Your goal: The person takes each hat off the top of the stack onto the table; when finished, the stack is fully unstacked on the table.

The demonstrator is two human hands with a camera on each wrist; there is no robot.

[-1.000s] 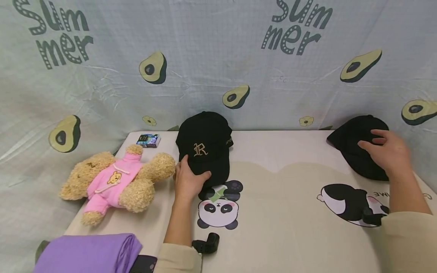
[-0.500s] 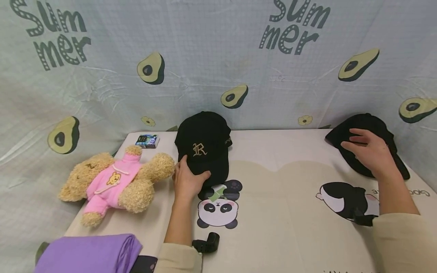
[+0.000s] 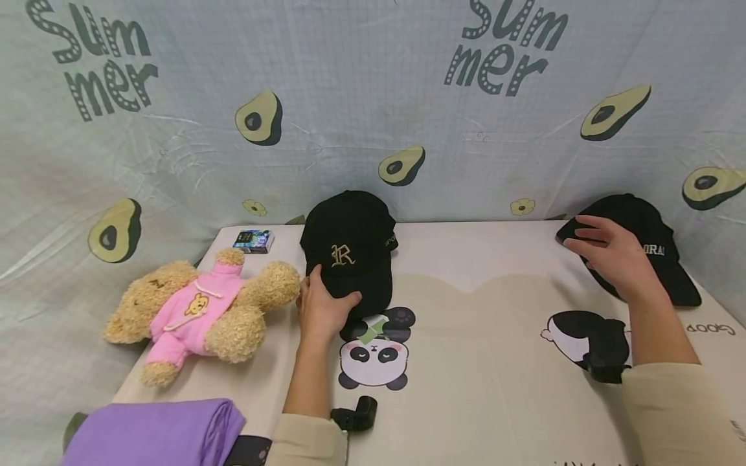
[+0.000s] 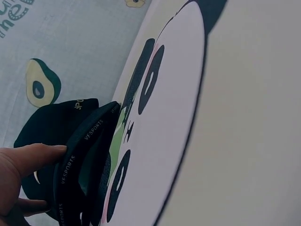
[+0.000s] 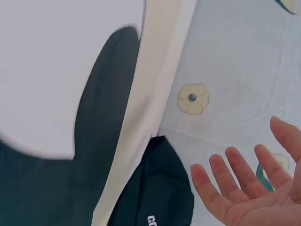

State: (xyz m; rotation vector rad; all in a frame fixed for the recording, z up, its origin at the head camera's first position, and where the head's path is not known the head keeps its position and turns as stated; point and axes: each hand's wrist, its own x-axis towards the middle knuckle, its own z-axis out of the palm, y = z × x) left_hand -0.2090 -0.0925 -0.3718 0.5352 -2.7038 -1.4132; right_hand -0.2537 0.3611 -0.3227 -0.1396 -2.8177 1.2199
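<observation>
My left hand (image 3: 326,309) holds a black baseball cap (image 3: 350,233) with a gold letter on its front, at the brim side. In the left wrist view a thumb or finger presses the cap (image 4: 47,125) near its lettered inner band. Over at the right, my right hand (image 3: 612,259) hovers in front of a second black baseball cap (image 3: 632,210) with white lettering. Its fingers are spread and loosely bent with nothing between them. The right wrist view shows that hand (image 5: 254,193) apart from the second cap (image 5: 164,188), which lies on the table with its brim to the right.
A teddy bear (image 3: 192,310) in a pink hoodie lies on the left, beside a small blue box (image 3: 253,241). Folded purple cloth (image 3: 151,430) sits at the front left. Behind the table (image 3: 466,362) hangs a printed avocado curtain (image 3: 326,77).
My right hand has moved left across the second cap, uncovering its white lettering and brim. That cap's brim reaches further right than a second ago. The left hand stays put on its cap.
</observation>
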